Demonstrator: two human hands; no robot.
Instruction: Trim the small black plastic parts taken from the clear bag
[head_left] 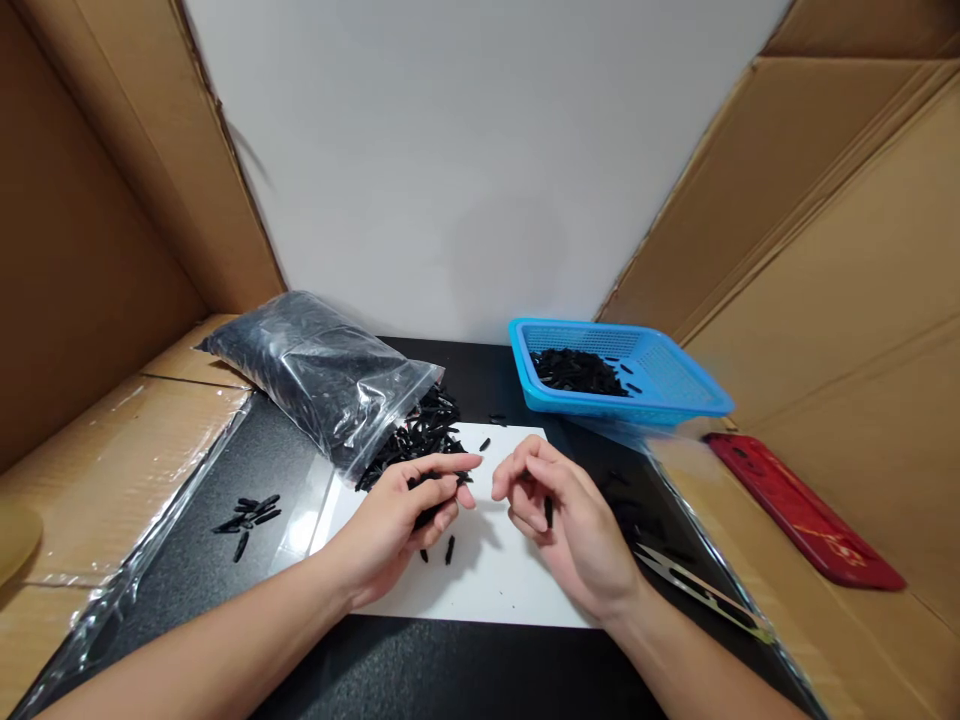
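Observation:
My left hand is curled around several slender black pieces, their tips showing between the thumb and fingers. Facing it, my right hand has its fingers bent inward, with a black piece showing against the palm. A narrow gap separates the two hands above a white sheet. Just behind my left hand, a heap of the same black pieces spills from the mouth of a clear plastic bag. A few loose black pieces lie on the sheet below the hands.
A blue basket with black pieces inside stands at the back right. Metal thread snips lie right of my right hand, and a red flat case lies beyond. Several black pieces sit at the left. Cardboard walls flank the table.

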